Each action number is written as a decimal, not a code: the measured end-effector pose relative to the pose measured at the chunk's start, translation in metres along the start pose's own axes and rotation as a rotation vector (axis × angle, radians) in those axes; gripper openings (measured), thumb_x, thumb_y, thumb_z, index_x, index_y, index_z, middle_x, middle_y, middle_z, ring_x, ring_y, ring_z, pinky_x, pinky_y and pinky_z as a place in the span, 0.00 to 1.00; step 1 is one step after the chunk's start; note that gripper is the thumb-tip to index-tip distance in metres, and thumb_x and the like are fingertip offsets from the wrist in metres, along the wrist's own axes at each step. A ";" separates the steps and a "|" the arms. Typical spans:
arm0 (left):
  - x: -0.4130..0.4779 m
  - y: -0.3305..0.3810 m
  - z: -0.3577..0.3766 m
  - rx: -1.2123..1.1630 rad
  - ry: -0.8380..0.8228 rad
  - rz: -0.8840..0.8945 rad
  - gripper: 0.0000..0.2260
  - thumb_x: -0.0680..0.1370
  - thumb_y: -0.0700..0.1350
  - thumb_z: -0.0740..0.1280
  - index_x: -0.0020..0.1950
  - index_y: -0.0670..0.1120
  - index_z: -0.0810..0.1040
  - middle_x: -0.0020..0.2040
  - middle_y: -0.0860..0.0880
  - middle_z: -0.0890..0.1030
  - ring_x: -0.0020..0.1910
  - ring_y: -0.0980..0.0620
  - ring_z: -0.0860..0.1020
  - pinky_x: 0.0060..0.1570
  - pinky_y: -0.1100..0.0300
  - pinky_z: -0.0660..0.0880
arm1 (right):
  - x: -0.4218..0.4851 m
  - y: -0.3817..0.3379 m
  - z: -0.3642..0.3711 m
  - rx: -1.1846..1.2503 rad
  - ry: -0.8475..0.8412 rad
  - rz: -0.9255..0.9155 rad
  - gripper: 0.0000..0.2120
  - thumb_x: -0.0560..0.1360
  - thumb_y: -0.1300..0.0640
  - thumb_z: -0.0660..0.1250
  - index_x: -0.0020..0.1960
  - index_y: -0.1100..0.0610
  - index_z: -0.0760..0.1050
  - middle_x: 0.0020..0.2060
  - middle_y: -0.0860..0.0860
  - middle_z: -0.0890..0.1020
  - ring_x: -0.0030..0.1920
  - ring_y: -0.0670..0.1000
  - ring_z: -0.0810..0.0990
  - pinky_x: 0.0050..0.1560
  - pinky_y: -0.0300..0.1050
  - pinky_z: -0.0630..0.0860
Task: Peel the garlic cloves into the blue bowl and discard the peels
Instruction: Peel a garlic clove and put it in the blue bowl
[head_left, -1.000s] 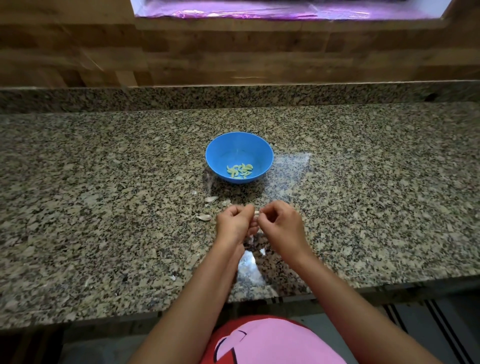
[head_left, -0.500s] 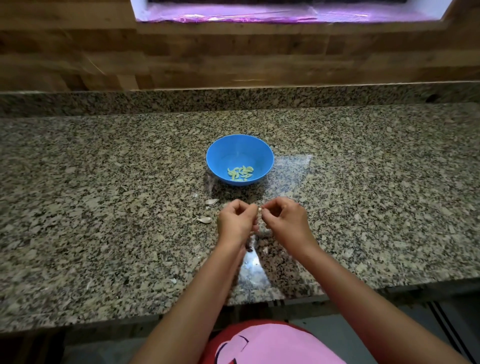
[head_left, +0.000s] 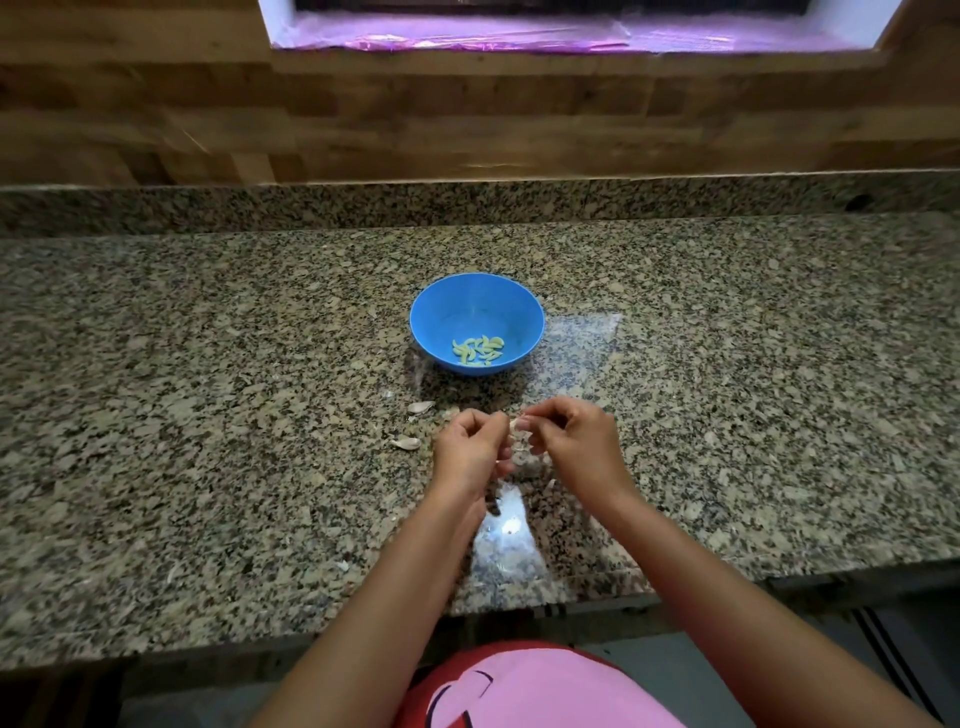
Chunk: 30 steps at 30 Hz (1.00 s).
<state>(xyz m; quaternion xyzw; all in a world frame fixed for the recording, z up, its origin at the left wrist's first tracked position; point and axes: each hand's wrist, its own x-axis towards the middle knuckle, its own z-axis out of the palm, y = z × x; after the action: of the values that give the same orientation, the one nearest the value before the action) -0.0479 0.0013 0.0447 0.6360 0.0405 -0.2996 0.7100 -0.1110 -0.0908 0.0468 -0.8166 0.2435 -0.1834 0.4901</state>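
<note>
Two hands sit in the centre of the frame, just below the middle, raised a little over the stone counter (head_left: 208, 415). The left hand (head_left: 470, 452) and the right hand (head_left: 574, 447) face each other with fingers curled inward, and their fingertips almost meet.

Between them I see one small pale garlic clove (head_left: 516, 425). The right hand pinches it between thumb and forefinger. The left hand nips it from the other side. I cannot tell how much skin is on it; it is too small and partly hidden by the fingers.

The blue bowl (head_left: 421, 332) stands upright on the counter above the hands, near the centre of the frame and apart from them. Inside it, toward the near side of the bottom, lies a small heap of peeled cloves (head_left: 478, 349), yellowish green in this light.

Two pale pieces lie on the counter left of the hands: one (head_left: 420, 407) near the bowl's base, the other (head_left: 406, 443) just beside the left hand. I cannot tell whether they are whole cloves or husk.

A tiny white scrap (head_left: 343, 565) lies lower left, near the left forearm.

Background: a wooden wall (head_left: 467, 119) and a window ledge covered in purple film (head_left: 519, 36) along the top. A pink shirt (head_left: 545, 691) shows at the bottom edge.
</note>
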 end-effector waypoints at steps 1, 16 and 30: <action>-0.001 -0.001 0.000 0.000 0.000 -0.004 0.10 0.77 0.36 0.63 0.36 0.44 0.69 0.31 0.47 0.73 0.28 0.55 0.70 0.24 0.66 0.69 | 0.000 0.002 -0.001 0.023 -0.008 0.015 0.04 0.74 0.64 0.69 0.43 0.57 0.80 0.34 0.50 0.81 0.32 0.47 0.79 0.36 0.41 0.79; 0.001 0.009 -0.001 -0.261 -0.034 -0.238 0.07 0.77 0.34 0.60 0.40 0.41 0.69 0.33 0.45 0.72 0.29 0.54 0.70 0.22 0.69 0.71 | -0.001 0.011 0.004 0.357 -0.055 0.207 0.02 0.74 0.66 0.67 0.43 0.62 0.77 0.36 0.56 0.81 0.35 0.51 0.78 0.39 0.48 0.79; -0.001 -0.001 -0.019 0.540 -0.067 0.323 0.07 0.74 0.43 0.70 0.51 0.44 0.83 0.42 0.50 0.83 0.42 0.53 0.82 0.47 0.54 0.80 | 0.004 0.010 -0.008 0.250 -0.089 0.127 0.05 0.74 0.66 0.68 0.43 0.57 0.78 0.35 0.54 0.81 0.33 0.49 0.79 0.39 0.42 0.80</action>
<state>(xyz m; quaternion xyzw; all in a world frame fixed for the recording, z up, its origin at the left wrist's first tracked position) -0.0432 0.0194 0.0408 0.7895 -0.1656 -0.2036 0.5548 -0.1144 -0.1025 0.0412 -0.7394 0.2483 -0.1446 0.6089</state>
